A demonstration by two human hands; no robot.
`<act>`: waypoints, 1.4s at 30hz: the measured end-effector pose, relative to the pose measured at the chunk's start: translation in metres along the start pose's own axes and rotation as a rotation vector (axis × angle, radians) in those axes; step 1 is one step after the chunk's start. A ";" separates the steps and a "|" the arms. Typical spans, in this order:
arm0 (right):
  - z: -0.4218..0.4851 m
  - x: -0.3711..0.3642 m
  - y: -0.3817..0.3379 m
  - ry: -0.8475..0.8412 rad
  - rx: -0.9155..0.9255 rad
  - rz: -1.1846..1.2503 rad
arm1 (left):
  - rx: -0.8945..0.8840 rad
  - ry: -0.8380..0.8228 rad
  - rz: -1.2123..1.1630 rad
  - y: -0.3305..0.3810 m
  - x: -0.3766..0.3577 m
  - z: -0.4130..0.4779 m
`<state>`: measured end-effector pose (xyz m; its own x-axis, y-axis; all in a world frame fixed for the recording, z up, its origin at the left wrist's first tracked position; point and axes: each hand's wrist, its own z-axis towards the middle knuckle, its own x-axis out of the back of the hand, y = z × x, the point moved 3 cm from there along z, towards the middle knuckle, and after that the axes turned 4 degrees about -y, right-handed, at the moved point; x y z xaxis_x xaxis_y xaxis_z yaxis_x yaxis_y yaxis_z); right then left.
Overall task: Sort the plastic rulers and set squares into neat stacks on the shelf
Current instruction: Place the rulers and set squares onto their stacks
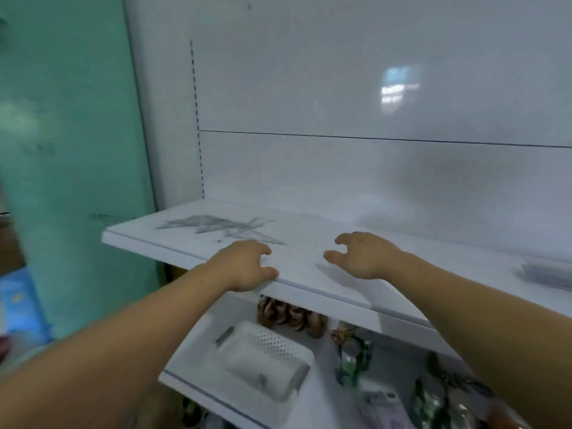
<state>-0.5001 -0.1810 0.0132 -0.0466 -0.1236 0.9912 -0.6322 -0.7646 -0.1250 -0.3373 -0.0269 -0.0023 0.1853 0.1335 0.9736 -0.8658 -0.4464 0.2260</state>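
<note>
A loose pile of clear plastic rulers and set squares (223,228) lies spread on the left part of the white shelf (309,239), pointing in different directions. A flat stack of clear rulers (548,274) sits at the shelf's right end, partly cut off by the frame. My left hand (247,264) hovers at the shelf's front edge, just in front of the pile, fingers curled apart and holding nothing. My right hand (362,255) is over the bare middle of the shelf, fingers spread, also holding nothing.
The shelf's white back panel (340,165) rises behind. A lower shelf (216,394) holds a white perforated basket (263,357), brown items (294,317) and green packaged goods (353,357). A teal wall (68,150) stands at the left.
</note>
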 end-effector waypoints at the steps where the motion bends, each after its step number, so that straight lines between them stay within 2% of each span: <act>1: 0.014 -0.004 -0.021 -0.004 0.023 -0.002 | 0.028 0.003 0.005 -0.024 0.005 0.000; 5: 0.067 -0.018 -0.088 -0.020 0.105 0.009 | 0.128 0.008 0.000 -0.104 0.020 0.000; 11: 0.146 -0.030 -0.145 -0.016 0.171 0.016 | 0.208 0.039 -0.043 -0.187 0.037 0.028; 14: 0.189 -0.031 -0.167 -0.013 0.200 0.039 | 0.215 0.058 -0.047 -0.214 0.044 0.056; 17: 0.230 -0.033 -0.186 -0.079 0.230 0.074 | 0.200 0.063 -0.040 -0.239 0.050 0.089; 20: 0.271 -0.030 -0.205 -0.198 0.251 0.048 | 0.180 -0.016 -0.048 -0.258 0.055 0.122; 23: 0.306 -0.021 -0.218 -0.238 0.250 0.046 | 0.183 -0.110 0.018 -0.276 0.059 0.150; 27: 0.330 -0.020 -0.226 -0.245 0.261 0.129 | 0.155 -0.096 -0.004 -0.295 0.065 0.176; 33: 0.333 -0.018 -0.218 -0.113 0.170 0.303 | 0.136 -0.107 -0.141 -0.308 0.065 0.194; 39: 0.300 -0.017 -0.219 0.152 0.049 0.314 | -0.085 -0.121 -0.018 -0.305 0.058 0.196; 42: 0.279 -0.022 -0.220 0.223 -0.018 0.324 | -0.146 -0.146 -0.015 -0.303 0.054 0.198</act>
<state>-0.1442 -0.1863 0.0068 -0.4115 -0.2150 0.8857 -0.5709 -0.6968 -0.4344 0.0270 -0.0599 -0.0119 0.2550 0.0043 0.9669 -0.9187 -0.3110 0.2436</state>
